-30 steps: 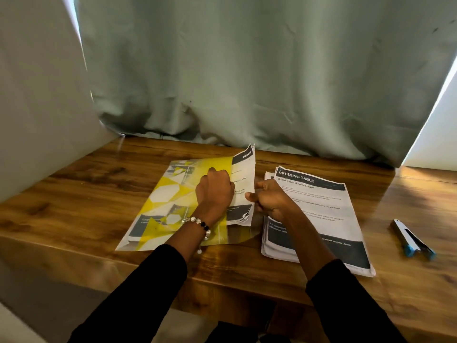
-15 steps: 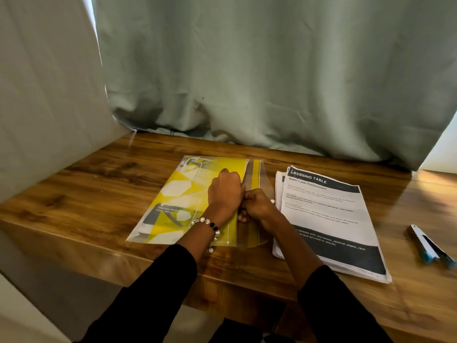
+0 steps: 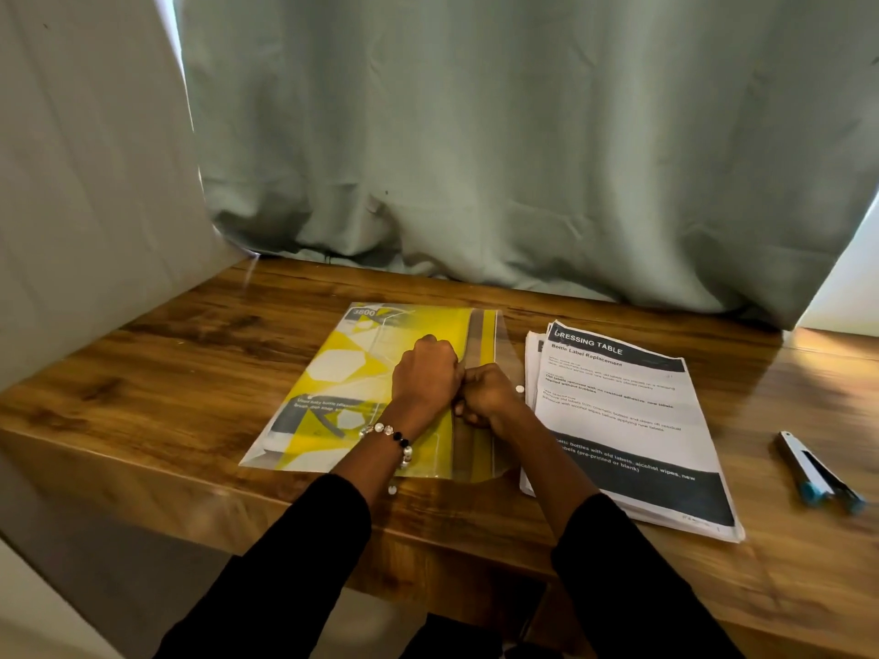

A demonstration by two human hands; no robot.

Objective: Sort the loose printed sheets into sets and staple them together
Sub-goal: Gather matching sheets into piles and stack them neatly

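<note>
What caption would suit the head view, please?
Both hands work at a yellow plastic folder's opening, printed sheets stacked beside it.

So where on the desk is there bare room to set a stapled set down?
Bare wood lies left of the yellow folder, behind it toward the curtain, and between the paper stack and the stapler. Crowded where both hands meet.

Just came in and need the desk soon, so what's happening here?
A person has both hands on a clear plastic folder holding yellow printed sheets, left hand and right hand curled at its flap edge. A stack of white printed sheets lies to its right on the wooden table; the blue-tipped stapler sits untouched.
</note>
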